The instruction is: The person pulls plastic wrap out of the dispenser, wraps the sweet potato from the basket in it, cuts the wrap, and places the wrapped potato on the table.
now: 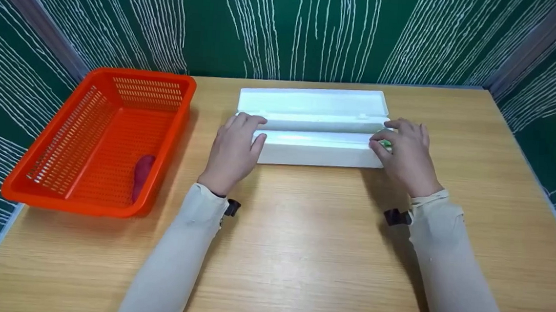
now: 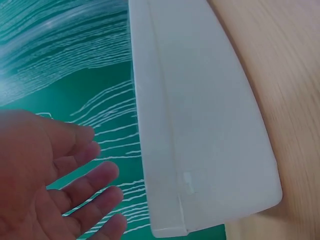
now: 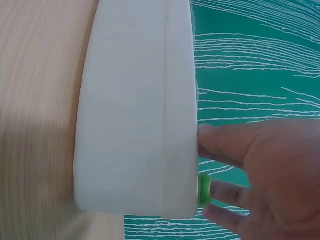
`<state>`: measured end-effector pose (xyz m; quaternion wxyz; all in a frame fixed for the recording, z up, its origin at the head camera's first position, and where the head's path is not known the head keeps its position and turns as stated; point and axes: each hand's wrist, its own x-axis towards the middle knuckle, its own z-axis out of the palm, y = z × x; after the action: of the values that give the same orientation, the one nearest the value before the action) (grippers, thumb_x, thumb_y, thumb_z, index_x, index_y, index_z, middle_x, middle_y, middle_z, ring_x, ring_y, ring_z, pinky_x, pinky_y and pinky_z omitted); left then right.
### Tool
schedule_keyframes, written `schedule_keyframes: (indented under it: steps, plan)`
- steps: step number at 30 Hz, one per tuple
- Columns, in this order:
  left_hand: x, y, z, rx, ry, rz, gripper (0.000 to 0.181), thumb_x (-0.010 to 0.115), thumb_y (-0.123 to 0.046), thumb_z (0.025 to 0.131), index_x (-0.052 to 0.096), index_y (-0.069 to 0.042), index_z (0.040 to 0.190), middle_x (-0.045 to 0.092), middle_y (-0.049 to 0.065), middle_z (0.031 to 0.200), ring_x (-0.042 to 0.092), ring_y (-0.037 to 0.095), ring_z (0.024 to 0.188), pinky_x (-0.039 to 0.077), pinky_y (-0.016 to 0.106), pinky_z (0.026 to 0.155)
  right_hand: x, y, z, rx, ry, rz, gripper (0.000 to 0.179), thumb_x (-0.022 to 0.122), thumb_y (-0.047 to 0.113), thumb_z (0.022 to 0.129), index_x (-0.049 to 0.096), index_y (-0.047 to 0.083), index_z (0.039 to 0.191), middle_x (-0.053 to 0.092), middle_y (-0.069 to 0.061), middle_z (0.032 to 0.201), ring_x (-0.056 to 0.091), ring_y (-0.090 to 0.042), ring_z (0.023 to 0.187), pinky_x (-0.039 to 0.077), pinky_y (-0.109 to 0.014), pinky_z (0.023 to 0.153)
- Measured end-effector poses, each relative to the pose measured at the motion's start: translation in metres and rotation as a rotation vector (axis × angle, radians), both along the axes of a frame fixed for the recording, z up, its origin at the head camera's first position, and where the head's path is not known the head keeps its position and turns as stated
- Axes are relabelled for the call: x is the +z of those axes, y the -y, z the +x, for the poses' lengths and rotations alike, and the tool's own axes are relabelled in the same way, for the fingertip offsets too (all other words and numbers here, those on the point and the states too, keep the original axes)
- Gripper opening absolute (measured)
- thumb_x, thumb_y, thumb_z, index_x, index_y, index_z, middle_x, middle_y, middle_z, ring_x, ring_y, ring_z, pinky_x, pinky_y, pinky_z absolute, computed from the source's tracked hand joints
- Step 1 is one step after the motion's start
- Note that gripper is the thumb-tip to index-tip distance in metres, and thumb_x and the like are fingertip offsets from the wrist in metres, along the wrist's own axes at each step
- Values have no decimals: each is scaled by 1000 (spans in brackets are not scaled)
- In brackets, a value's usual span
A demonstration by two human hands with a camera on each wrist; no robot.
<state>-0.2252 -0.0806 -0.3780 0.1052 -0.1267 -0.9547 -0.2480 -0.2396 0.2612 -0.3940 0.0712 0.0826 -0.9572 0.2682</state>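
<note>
A long white box [image 1: 319,154] stands on the table with its hinged lid [image 1: 313,101] raised at the back. My left hand [image 1: 234,148] is at the box's left end, thumb and fingers apart and curved loosely. In the left wrist view, that hand [image 2: 65,185] shows a gap to the white wall. At the right end, my right hand [image 1: 407,155] curls thumb and forefinger around a small green piece [image 1: 385,144]. The right wrist view has this green piece [image 3: 204,190] just above the box rim, fingers against it. Its full shape is hidden.
An orange plastic basket [image 1: 93,206] sits on the left of the wooden table [image 1: 301,245]. Inside it lies a dark red, elongated object [image 1: 142,173]. Green walls [image 1: 204,23] with white streaks enclose the back and sides.
</note>
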Motion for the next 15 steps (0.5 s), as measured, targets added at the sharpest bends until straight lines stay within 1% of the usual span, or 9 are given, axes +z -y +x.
schedule_keyframes:
  steps: [3, 5, 9, 12, 15]
  plan:
    - [-3, 1, -9, 7, 33, -18, 38, 58, -31, 107, 62, -13, 140, 61, 7, 135, 51, 25, 127, 38, 44, 112, 1, 0, 0, 0, 0, -8, 21, 71, 20, 99, 76, 3, 110, 51, -25, 147, 31, -45, 146, -9, -56, 125]
    - [-6, 0, -14, 6, 51, -38, 38, 57, -33, 107, 63, -13, 140, 62, 7, 134, 51, 26, 127, 38, 44, 111, 1, 0, 0, 0, 13, -38, 21, 72, 20, 99, 76, 3, 110, 52, -24, 146, 32, -45, 145, -8, -56, 126]
    - [-11, -1, -24, 19, 83, -46, 39, 59, -36, 106, 68, -14, 136, 63, 7, 131, 48, 27, 124, 38, 43, 104, 1, 1, -1, -14, 62, -111, 19, 72, 17, 99, 76, 4, 112, 52, -22, 146, 33, -45, 143, 11, -61, 124]
    - [-13, 0, -28, 30, 101, -18, 40, 62, -42, 103, 72, -15, 130, 64, 6, 128, 46, 26, 120, 36, 42, 100, 1, 3, -1, -38, 84, -141, 19, 71, 18, 100, 76, 5, 113, 52, -20, 146, 32, -44, 141, 23, -63, 119]
    - [-15, 1, -30, 33, 115, 8, 41, 64, -47, 101, 75, -16, 126, 65, 4, 124, 45, 24, 119, 35, 41, 99, 1, 6, -3, -55, 76, -147, 18, 70, 19, 101, 76, 5, 111, 54, -19, 144, 34, -43, 140, 23, -64, 118]
